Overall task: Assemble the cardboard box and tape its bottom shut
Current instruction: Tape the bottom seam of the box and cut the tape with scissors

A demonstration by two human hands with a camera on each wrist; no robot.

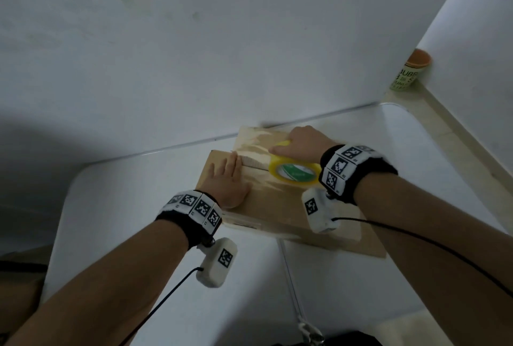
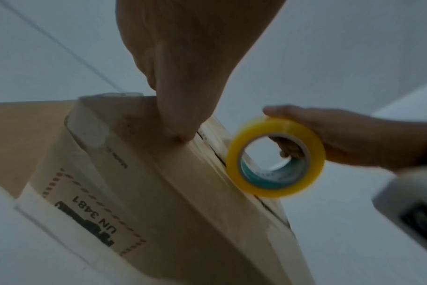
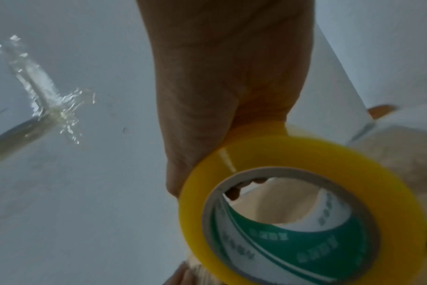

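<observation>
Two hands | left hand (image 1: 229, 182) flat on brown box (image 1: 280, 207) | right hand (image 1: 302, 141) grips yellow tape roll (image 1: 294, 171)

Both forearms are bare. Each wrist wears a black band (image 1: 194, 230) ringed with white tiles printed with black square codes. A white camera pod (image 1: 217, 262) bearing one code hangs beneath each, trailing a black cable (image 1: 166, 298).

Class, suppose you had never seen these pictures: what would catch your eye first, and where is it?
The yellow tape roll stands out, held by the right hand over the middle seam of the cardboard box. Beside it, the left hand presses flat on the box's left flap. An orange-lidded cup sits far right by the wall.
</observation>
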